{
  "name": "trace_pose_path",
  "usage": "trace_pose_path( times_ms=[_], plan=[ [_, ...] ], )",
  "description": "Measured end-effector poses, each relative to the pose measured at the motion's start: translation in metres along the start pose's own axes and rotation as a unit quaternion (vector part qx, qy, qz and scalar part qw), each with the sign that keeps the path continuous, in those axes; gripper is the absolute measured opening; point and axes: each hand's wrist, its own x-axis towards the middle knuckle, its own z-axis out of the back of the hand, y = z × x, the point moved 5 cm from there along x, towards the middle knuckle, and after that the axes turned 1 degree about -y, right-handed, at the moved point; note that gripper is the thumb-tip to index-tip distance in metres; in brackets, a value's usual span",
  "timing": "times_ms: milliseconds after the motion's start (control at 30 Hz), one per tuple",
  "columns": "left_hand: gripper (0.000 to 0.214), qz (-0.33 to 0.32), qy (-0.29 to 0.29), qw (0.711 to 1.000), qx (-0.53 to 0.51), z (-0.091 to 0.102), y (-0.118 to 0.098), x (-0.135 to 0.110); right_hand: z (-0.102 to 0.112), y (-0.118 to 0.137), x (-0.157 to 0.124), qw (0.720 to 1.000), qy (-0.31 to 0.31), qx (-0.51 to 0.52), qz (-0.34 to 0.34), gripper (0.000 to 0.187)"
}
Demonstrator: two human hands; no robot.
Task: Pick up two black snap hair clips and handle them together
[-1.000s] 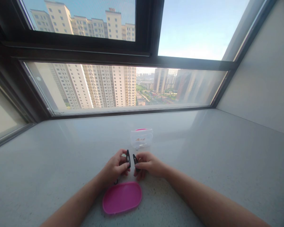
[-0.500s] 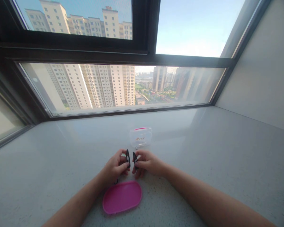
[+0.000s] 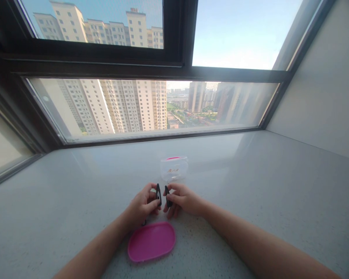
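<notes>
My left hand [image 3: 142,205] pinches a black snap hair clip [image 3: 158,194] upright between thumb and fingers. Right beside it, my right hand [image 3: 184,200] grips a second black hair clip [image 3: 168,195], the two clips nearly touching above the grey stone sill [image 3: 250,186]. A pink oval lid [image 3: 151,241] lies flat just in front of my hands. Behind them stands a small clear plastic box [image 3: 173,168] with small items inside. A small dark thing [image 3: 144,222] lies under my left hand.
The sill ends at a wide dark-framed window [image 3: 151,135] at the back, with tall buildings outside. A pale wall [image 3: 322,97] rises on the right. A side window pane [image 3: 6,147] borders the left.
The two clips have come slightly closer together and the view has shifted a little; my hands stay in the same place.
</notes>
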Motion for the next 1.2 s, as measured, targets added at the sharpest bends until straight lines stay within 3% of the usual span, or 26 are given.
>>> trace_pose_path(
  times_ms=[1200],
  plan=[
    [0.021, -0.009, -0.005, 0.998, -0.063, 0.0029, 0.0048, 0.0017, 0.0000, 0.0003, -0.0008, 1.000, 0.009, 0.003, -0.013, 0.033]
  ],
)
